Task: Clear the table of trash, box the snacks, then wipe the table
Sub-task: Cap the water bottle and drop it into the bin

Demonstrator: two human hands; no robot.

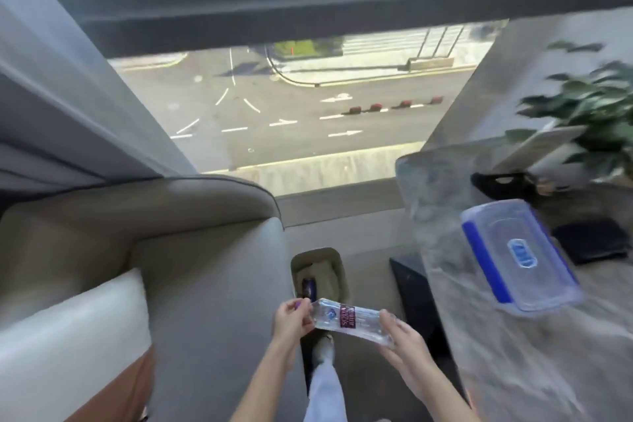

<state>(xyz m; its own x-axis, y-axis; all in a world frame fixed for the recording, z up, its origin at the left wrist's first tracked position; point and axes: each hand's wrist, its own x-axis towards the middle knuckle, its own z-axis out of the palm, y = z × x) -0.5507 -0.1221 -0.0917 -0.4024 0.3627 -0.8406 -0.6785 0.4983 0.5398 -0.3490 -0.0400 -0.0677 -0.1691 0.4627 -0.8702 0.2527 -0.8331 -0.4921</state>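
My left hand (291, 319) pinches the cap end of the plastic bottle (351, 320), fingers closed around the purple cap, and my right hand (406, 343) cups the base, fingers wrapped under it. So the bottle lies sideways between both hands, just this side of the small bin (320, 272) on the floor. Risk here: the bin's mouth is narrow and the bottle is long, so dropped flat it could catch the rim and roll off under the sofa (205, 267). A twisting left hand could also loosen the cap. The bottle looks clear, crushed-thin and empty, with a dark red label around its middle. Right of the bin, on the marble table (513, 370), sits the blue-clipped container (517, 257).
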